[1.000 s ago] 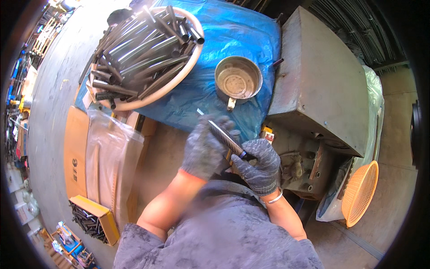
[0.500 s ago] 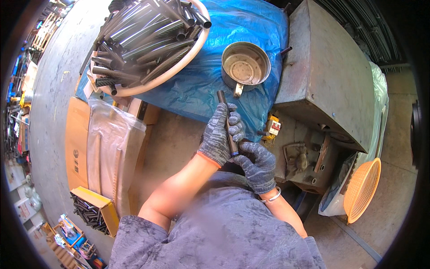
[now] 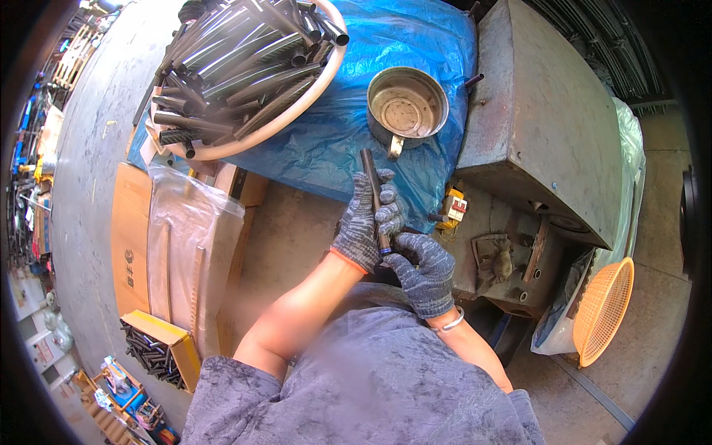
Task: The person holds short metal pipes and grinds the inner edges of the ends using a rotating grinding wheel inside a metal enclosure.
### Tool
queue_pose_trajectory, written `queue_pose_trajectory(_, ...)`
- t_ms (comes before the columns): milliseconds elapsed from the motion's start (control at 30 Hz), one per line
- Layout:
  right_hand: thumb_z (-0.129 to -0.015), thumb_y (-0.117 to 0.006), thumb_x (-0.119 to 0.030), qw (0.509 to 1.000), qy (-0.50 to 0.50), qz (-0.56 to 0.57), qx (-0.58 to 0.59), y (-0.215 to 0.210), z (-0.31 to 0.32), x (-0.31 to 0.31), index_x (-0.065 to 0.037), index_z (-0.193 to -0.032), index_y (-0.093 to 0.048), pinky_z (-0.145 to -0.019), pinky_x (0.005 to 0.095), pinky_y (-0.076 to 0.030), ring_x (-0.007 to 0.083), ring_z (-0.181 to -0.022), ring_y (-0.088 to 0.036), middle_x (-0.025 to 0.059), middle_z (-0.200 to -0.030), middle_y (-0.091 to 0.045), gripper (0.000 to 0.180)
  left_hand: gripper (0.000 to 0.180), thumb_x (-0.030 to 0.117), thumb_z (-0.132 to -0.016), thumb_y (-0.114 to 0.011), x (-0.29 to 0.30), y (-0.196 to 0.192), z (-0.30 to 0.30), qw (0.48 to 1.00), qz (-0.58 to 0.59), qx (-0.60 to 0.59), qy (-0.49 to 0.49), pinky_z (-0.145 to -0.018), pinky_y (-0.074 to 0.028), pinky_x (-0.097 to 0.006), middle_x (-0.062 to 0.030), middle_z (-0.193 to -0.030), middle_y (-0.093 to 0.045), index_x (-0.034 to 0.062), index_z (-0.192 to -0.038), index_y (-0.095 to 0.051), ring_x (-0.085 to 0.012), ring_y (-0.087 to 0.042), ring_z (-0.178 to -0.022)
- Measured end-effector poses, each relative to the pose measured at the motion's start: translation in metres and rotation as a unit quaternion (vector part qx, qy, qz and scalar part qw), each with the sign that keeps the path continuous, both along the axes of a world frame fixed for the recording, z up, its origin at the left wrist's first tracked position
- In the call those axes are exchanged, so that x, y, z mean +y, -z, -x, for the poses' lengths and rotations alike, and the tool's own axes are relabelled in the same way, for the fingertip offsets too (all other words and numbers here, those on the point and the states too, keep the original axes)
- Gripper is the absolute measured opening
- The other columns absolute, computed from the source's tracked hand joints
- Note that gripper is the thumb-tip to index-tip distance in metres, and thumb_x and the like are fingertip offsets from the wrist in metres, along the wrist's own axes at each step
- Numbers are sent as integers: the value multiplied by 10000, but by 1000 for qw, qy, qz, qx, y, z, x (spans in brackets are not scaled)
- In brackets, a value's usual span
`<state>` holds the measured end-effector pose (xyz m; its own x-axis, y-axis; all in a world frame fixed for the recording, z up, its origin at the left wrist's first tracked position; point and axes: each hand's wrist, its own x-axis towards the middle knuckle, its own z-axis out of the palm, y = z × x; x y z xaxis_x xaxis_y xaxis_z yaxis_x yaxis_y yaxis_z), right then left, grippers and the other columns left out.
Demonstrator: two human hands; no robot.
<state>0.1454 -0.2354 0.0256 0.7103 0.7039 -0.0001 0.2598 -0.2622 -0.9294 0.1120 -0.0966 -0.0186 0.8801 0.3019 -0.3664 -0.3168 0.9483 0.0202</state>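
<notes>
My left hand (image 3: pixel 365 222), in a grey knit glove with an orange cuff, wraps round a short black tube (image 3: pixel 368 165). The tube stands at a slant, its upper end clear of the fingers and a blue band at its lower end. Gloved too, my right hand (image 3: pixel 426 274) has its thumb and fingers closed at that banded end; its fingertips are partly hidden. Just beyond the tube, a dented metal mug (image 3: pixel 381 133) rests on a blue plastic sheet (image 3: pixel 300 162), handle toward me.
Many black tubes (image 3: pixel 259 81) fill a pale round basin (image 3: pixel 215 152) at far left. Shorter black pieces (image 3: pixel 152 356) lie in a cardboard box (image 3: pixel 178 343) lower left. A grey metal machine (image 3: pixel 560 126), a yellow-cased switch (image 3: pixel 454 208) and an orange basket (image 3: pixel 619 297) are on the right.
The left fingers have shifted slightly around the tube, showing more of its middle. The right hand stays at the blue-banded end, having barely moved.
</notes>
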Motion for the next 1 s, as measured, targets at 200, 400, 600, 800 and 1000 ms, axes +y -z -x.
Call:
queue_pose_trajectory(200,-746,-763,-76,997,-22,7,-78,0,-5,0,-5,-959,-668,-661,335,-518,268,-745,-672,140,-839,-675,244,517,512,-910,-548,-1,0,-2,998,-20,54,15,-465,-402,-229,14,-734,-477,78,-1186,-505,-100,-459,-569)
queue_pose_trajectory(400,-741,-764,-77,999,-11,16,-50,4,-3,-1,-9,-950,-672,-659,339,-518,266,-741,-672,141,-840,-679,239,530,535,-917,-519,-1,7,0,998,-37,45,36,-465,-408,-232,16,-728,-489,80,-1188,-505,-104,-470,-564)
queue_pose_trajectory(600,-743,-759,-74,998,-16,21,-53,5,-4,-1,-11,-948,-674,-668,333,-517,257,-747,-673,137,-841,-680,230,489,515,-887,-586,-7,9,2,998,-37,54,4,-456,-416,-235,13,-737,-507,107,-1147,-517,-104,-483,-557)
queue_pose_trajectory(800,-745,-754,-74,999,-15,25,-42,9,-5,-1,-16,-955,-674,-679,342,-517,265,-765,-676,139,-848,-682,232,487,506,-868,-621,-5,14,2,999,-23,31,26,-504,-439,-245,11,-796,-512,116,-1144,-523,-109,-505,-635)
queue_pose_trajectory(1000,-750,-753,-77,998,-9,28,-48,17,-6,-5,-17,-960,-674,-677,343,-518,272,-774,-678,140,-856,-684,232,489,504,-883,-603,-6,18,-1,998,-19,46,32,-545,-440,-248,10,-801,-501,103,-1152,-523,-121,-491,-681)
